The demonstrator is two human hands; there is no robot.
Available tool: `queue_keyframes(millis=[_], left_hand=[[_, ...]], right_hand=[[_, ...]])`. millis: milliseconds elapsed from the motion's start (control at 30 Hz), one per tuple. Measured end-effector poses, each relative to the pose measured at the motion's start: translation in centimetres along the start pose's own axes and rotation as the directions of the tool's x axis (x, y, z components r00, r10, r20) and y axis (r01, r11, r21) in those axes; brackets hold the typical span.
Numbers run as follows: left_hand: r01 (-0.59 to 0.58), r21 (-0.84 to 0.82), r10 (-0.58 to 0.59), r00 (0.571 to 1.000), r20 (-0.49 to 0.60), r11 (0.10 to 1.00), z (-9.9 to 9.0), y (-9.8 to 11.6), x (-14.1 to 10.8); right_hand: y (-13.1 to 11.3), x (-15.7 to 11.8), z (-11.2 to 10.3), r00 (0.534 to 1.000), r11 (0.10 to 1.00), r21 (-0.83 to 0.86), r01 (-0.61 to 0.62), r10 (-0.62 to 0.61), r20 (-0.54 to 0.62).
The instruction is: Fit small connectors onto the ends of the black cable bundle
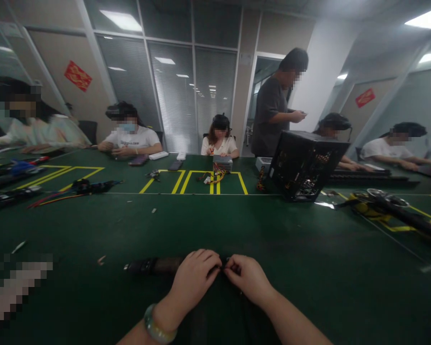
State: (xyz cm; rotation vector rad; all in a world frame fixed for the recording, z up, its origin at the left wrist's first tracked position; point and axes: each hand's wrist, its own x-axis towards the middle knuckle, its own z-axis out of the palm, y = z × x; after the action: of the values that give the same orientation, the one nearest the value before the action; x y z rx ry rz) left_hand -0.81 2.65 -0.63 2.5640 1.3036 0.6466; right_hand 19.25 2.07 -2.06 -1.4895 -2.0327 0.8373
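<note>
On the green table [129, 230] close to me lies a long dark object [154, 266] with a shiny left end. My left hand [197, 270], with a bangle [158, 326] at its wrist, rests over the right part of it, fingers bent together. Beside it, my right hand [246, 275] is closed in a pinch, its fingertips almost meeting those of the left. Something small and dark sits between the two sets of fingertips, too small to make out. Dark shapes below the hands are unclear.
A black computer case [305, 165] stands back right, near a grey box with wires [222, 165]. Cables [82, 187] lie back left, and a black-and-yellow bundle [373, 206] at right. Several people sit across the table; one person [276, 105] stands. Small scraps [101, 260] lie left.
</note>
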Motion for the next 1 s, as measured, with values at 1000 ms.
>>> queue_keyframes(millis=[1000], left_hand=[[-0.004,0.109,0.006,1.000,-0.016,0.994,-1.3,1.1,-0.7]], right_hand=[[0.2,0.0,-0.8,0.993,0.996,0.092,0.020,-0.031,0.115]])
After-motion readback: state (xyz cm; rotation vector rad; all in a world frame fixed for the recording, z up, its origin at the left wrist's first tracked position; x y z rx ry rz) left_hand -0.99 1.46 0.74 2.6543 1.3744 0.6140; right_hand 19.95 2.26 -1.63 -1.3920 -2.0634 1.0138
